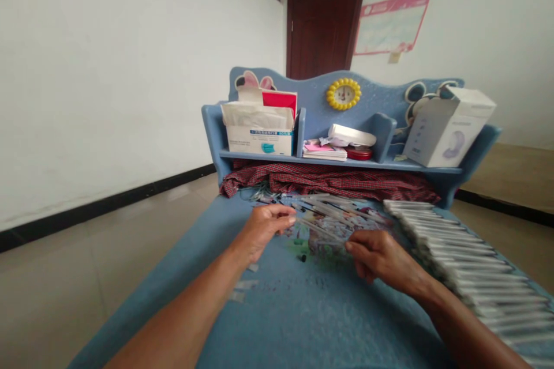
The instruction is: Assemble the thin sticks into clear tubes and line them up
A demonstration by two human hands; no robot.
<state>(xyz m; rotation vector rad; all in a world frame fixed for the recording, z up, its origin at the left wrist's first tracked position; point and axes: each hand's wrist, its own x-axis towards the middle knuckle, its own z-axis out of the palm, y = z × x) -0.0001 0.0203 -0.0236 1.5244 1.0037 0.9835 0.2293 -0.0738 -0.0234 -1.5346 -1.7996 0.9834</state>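
Note:
My left hand [266, 228] is closed in a pinch over the blue desk, thumb against fingertips. What it pinches is too small and blurred to name. My right hand [376, 253] is also pinched shut, on the near end of a thin clear pen tube [322, 230]. The tube slants up and left, its far end close to my left fingertips; whether they touch it I cannot tell. Behind my hands lie several loose clear pen tubes [331, 207] and dark small parts. A small black cap [303, 258] rests between my hands.
Many pen-like sticks [471, 265] lie in a long row on the right. Clear strips [246, 285] lie by my left forearm. A checked cloth [329, 179] runs below the shelf [268, 155], which bears a mask box [259, 138], a white carton [450, 130] and a yellow clock [343, 94].

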